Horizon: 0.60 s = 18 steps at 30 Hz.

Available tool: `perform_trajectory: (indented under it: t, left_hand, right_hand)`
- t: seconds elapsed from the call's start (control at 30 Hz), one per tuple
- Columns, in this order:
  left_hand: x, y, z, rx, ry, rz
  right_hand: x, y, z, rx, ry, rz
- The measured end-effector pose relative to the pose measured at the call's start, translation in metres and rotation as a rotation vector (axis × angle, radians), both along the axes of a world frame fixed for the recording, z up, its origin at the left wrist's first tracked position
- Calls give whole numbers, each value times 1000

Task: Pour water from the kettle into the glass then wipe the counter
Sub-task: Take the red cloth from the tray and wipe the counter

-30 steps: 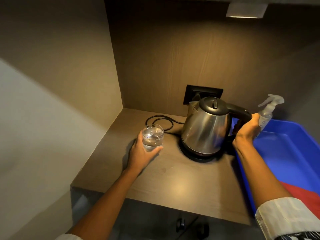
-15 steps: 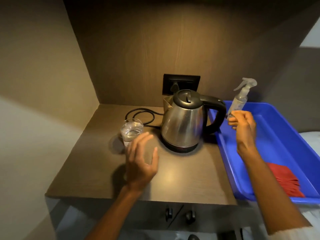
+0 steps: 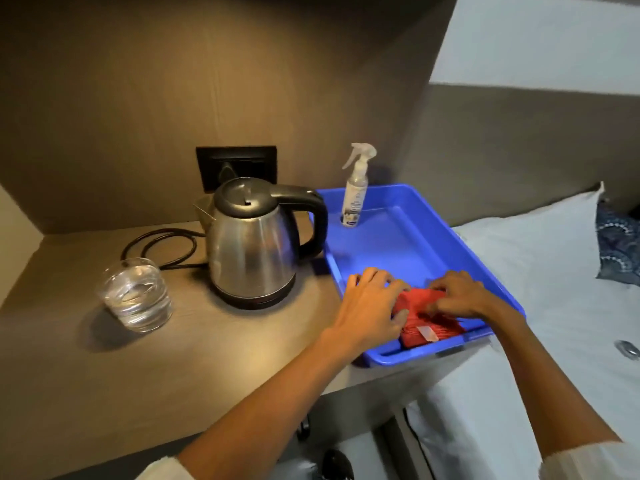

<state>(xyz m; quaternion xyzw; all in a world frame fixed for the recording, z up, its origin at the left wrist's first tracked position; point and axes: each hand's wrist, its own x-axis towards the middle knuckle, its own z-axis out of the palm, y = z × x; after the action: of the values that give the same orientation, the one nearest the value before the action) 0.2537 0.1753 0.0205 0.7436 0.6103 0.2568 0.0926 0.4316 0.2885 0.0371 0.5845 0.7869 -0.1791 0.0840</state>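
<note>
A steel kettle (image 3: 254,244) with a black lid and handle stands on its base on the brown counter (image 3: 214,355). To its left stands a glass (image 3: 135,294) holding water. A folded red cloth (image 3: 427,323) lies in the near end of a blue tray (image 3: 408,244) at the counter's right. My left hand (image 3: 372,306) rests on the cloth's left side. My right hand (image 3: 457,294) pinches the cloth's top edge from the right. Both hands cover much of the cloth.
A white spray bottle (image 3: 356,192) stands upright in the tray's far left corner. The kettle's black cord (image 3: 162,249) coils behind the glass toward a wall socket (image 3: 236,166). A white bed (image 3: 554,306) with a patterned pillow (image 3: 620,251) adjoins the tray on the right.
My left hand left the glass and my right hand left the kettle handle; both moved right into the blue tray onto the red cloth. The view swung right and down.
</note>
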Motion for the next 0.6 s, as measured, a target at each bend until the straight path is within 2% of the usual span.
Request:
perform_trajectory:
  t: [0.07, 0.1, 0.2, 0.27, 0.33, 0.43, 0.6]
  left_hand:
    - [0, 5, 0, -78, -72, 14]
    - [-1, 3, 1, -111, -181, 27]
    - [-12, -17, 14, -205, -679, 80]
    - [-23, -38, 22, -143, -949, 124]
    - [-39, -62, 27, -76, -1090, 220]
    - [-70, -99, 15, -30, -1087, 444]
    - [-113, -156, -18, -37, -1173, 751]
  right_hand:
    - [2, -8, 14, -39, 228, 46]
    - [3, -15, 25, -92, 392, 72]
    - [-1, -35, 57, -236, 837, 161]
    - [-16, -46, 67, -257, 1019, 166]
    - [-44, -56, 62, -281, 1161, 119]
    - [-101, -82, 34, -277, 1207, 77]
    - [-175, -132, -10, -88, 990, 180]
